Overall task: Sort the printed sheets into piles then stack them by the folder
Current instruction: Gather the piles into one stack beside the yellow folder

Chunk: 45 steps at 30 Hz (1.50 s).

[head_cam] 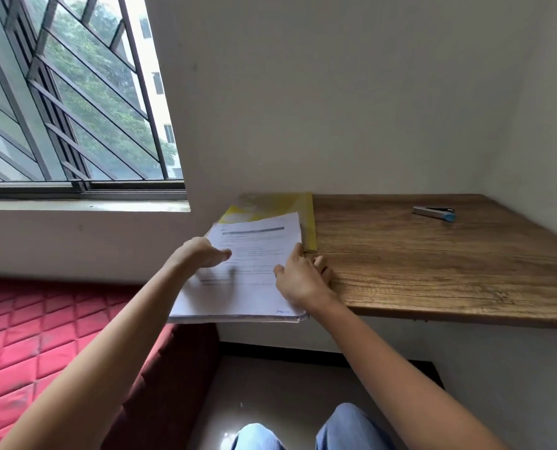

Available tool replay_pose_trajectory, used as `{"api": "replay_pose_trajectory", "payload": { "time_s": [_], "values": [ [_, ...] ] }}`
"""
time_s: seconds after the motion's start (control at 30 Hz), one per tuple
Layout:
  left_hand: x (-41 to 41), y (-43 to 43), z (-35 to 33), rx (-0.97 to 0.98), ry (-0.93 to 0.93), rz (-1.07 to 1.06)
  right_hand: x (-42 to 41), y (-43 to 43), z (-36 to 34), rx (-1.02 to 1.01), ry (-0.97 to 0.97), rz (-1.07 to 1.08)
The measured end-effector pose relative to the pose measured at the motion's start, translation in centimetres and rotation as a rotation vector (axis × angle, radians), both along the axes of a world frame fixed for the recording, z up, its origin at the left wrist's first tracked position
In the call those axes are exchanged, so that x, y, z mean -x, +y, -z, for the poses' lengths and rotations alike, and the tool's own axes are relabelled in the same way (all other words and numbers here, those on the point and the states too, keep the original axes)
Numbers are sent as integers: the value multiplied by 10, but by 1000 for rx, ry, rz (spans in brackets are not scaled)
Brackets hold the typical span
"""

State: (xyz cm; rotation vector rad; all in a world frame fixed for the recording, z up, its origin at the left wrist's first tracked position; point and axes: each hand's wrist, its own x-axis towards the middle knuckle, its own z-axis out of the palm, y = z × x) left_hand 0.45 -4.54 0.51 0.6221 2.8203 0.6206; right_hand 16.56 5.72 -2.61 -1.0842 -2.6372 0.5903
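A thick stack of printed white sheets [254,254] lies at the left end of the wooden desk [432,261], overhanging its front edge. It partly covers a yellow folder [270,204] that lies against the wall. My left hand [199,253] hovers over or touches the stack's left side with fingers curled and the thumb out; it is blurred. My right hand [303,277] rests at the stack's right edge, thumb on the top sheet and fingers curled down beside the pile on the desk.
A silver stapler with a blue tip [434,212] lies at the desk's back right. A red quilted mattress [43,336] sits to the left below a barred window [69,102]. My knees [303,433] are below the desk edge.
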Motion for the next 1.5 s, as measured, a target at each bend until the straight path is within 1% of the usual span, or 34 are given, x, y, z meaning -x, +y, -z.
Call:
{"api": "replay_pose_trajectory", "payload": {
  "time_s": [0.13, 0.23, 0.3, 0.33, 0.4, 0.43, 0.5, 0.57, 0.63, 0.7, 0.8, 0.87, 0.97, 1.07, 1.17, 1.33, 1.5],
  "values": [
    [-4, 6, -1, -64, -4, -30, -4, 0, 2, 16, 91, 18],
    [-3, 4, 1, -95, -2, -69, -9, 6, 2, 81, 154, -1],
    [-5, 3, 3, -144, 19, -73, -15, 10, 2, 127, 239, -31],
    [-7, 3, 3, -185, 26, -76, -19, 12, 1, 197, 327, -53],
    [-8, 3, 4, -296, 34, -67, -28, 17, -2, 409, 543, -98],
    [-10, 4, 3, -352, 39, -55, -32, 22, -6, 502, 598, -107],
    [-17, 8, -3, -488, 47, -21, -37, 35, -14, 599, 625, -100],
    [-27, 16, -13, -644, 48, 1, -40, 53, -25, 635, 648, -83],
    [-32, 30, -27, -796, 33, 22, -44, 72, -40, 635, 697, -53],
    [-35, 49, -42, -922, 7, 60, -50, 92, -59, 587, 767, -64],
    [-49, 82, -63, -1026, 2, 114, -66, 117, -91, 461, 838, -75],
    [-62, 103, -72, -1059, 17, 153, -77, 134, -107, 407, 874, -80],
    [-78, 131, -77, -1113, -28, 237, -89, 160, -115, 328, 888, -61],
    [-91, 151, -74, -1117, -92, 305, -100, 182, -107, 338, 869, -45],
    [-98, 166, -74, -1168, -140, 370, -111, 197, -100, 342, 872, -21],
    [-98, 179, -100, -1221, -48, 378, -114, 203, -122, 375, 1033, -46],
    [-94, 187, -133, -1254, 47, 376, -107, 206, -152, 310, 1075, -36]
  ]
}}
